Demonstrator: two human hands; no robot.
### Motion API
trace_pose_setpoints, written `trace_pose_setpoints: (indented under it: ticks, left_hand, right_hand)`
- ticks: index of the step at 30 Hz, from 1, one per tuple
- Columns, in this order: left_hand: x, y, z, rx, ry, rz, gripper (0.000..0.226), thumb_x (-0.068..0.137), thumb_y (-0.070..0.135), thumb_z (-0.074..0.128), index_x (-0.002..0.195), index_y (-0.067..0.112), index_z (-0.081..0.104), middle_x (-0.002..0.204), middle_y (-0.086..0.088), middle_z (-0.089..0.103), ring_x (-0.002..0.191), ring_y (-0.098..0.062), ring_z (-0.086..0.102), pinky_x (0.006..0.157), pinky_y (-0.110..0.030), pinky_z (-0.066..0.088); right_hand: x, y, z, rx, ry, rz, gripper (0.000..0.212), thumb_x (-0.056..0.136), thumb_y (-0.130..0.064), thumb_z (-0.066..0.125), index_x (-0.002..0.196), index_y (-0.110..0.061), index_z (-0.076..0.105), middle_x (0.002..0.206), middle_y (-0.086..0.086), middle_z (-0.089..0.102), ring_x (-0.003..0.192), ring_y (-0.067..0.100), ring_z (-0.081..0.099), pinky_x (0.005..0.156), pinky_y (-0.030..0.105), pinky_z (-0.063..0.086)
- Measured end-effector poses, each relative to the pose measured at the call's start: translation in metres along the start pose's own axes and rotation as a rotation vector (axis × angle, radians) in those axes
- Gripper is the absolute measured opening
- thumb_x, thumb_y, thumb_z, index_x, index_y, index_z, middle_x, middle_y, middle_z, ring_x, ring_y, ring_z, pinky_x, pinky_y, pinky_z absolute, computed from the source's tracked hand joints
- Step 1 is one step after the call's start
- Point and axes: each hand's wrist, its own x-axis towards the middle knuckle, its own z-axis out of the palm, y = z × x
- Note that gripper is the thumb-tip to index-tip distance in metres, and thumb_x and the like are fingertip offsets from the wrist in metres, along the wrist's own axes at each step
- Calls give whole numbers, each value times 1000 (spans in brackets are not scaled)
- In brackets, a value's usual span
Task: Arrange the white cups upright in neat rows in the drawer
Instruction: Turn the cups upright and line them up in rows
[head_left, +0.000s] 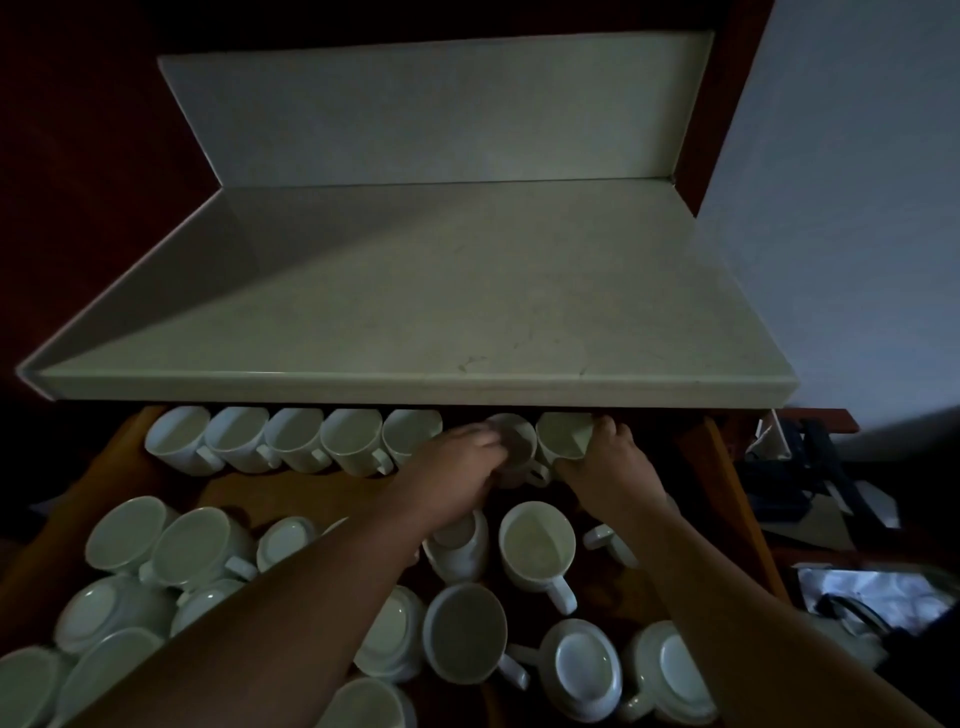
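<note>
At the drawer's (104, 467) back row, my left hand (457, 462) grips one cup (517, 447), my right hand (608, 457) grips its right-hand neighbour (561, 434); both cups sit rim-up, directly ahead of my fingers.

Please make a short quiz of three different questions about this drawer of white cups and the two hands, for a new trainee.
1. True or false: both hands are at the back row of cups, under the countertop edge.
2. Which hand holds the last cup at the right end of that row? A) left hand B) right hand
3. Fill in: many cups in the front of the drawer lie ____ , showing their bases.

Key
1. True. The left hand grips one cup; the right hand grips its neighbour.
2. B
3. upside down, for example the upturned cup.
</note>
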Motion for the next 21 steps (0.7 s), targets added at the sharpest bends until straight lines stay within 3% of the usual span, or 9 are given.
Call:
trace_pose_setpoints:
  ticks: [2,7,11,16,21]
  left_hand:
    - [0,-2,0,110,-51,38,17,84,15,68,101,16,72,103,-7,69,109,-31,63,91,-39,53]
    - [-6,-9,-4,181,-18,73,10,83,12,69,92,15,70,88,-7,67,94,-30,64,78,-36,49]
    - [-8,-22,-8,163,-45,10,14,90,11,60,100,17,67,99,-4,65,105,-26,59,83,-36,47]
    - [-11,-32,-2,117,53,8,18,90,13,62,104,22,69,103,0,65,109,-24,60,84,-35,49]
    - [-32,-38,-5,-166,202,-175,53,88,16,70,140,20,63,144,-2,59,131,-25,53,107,-40,47]
  right_hand:
    - [1,-3,0,5,-13,19,74,92,-44,70,146,-7,35,139,16,48,122,35,57,97,42,50]
    - [3,-8,-1,59,-57,28,76,93,-43,70,150,-9,33,141,15,47,124,34,55,97,40,47]
    - [3,-7,0,71,-58,21,77,93,-41,70,152,-10,32,143,14,47,126,33,54,97,39,46]
    - [0,-4,-4,64,-59,4,67,95,-37,68,148,-11,36,140,12,48,122,30,56,93,35,45]
    - [-20,-2,-13,-65,27,-114,62,98,-38,63,150,-14,39,141,9,49,129,27,50,108,39,44]
